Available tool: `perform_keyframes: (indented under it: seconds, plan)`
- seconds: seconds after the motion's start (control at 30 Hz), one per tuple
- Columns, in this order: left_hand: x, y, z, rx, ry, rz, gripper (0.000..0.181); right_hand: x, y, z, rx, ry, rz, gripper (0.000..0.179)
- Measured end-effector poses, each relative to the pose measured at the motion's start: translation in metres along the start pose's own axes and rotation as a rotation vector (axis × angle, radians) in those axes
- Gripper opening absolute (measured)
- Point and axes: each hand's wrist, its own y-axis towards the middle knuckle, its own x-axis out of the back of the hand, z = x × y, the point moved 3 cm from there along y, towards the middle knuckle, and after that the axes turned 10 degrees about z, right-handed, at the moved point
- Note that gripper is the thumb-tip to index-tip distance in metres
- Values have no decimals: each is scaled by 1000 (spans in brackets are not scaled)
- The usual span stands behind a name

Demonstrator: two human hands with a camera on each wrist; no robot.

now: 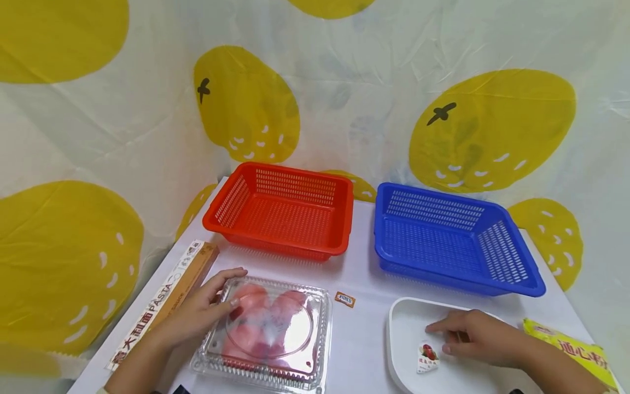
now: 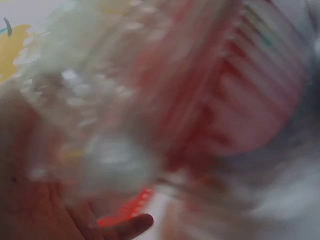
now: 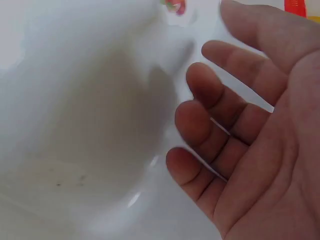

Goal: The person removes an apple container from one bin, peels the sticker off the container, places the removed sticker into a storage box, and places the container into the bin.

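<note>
A right hand (image 1: 479, 335) hovers over a white tub (image 1: 409, 328); a small triangular packet (image 1: 427, 357) lies just off its fingertips

Inside the tub, toward its left side, the packet sits on the near side of the index fingertip and left of the thumb; its longer axis runs roughly away from the person; the right hand is clearly the nearer, its fingers loosely bent, apart and holding nothing; left of the tub, the left hand (image 1: 204, 307) rests on a clear box (image 1: 322, 328) of round red contents (image 1: 290, 303), thumb and forefinger straight and wide.
</note>
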Motion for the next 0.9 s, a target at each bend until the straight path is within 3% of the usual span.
perform_keyframes:
  seconds: [0.1,0.17,0.3,0.43,0.63,0.9]
  plan:
    - [14,2,-10,-38,159,4,49,4,-1,11,17,20,-41,25]
    - [26,4,-18,-44,212,2,47,6,0,20,15,45,-62,22]
    - [50,9,-35,-58,181,-29,41,9,9,48,4,73,-143,24]
    - [73,18,-43,-46,133,-138,40,10,26,81,-62,189,-223,34]
    - [98,39,-38,87,93,-317,52,-8,64,126,-113,544,-317,52]
    - [111,74,-8,151,-62,-501,64,-50,123,159,-107,887,-510,59]
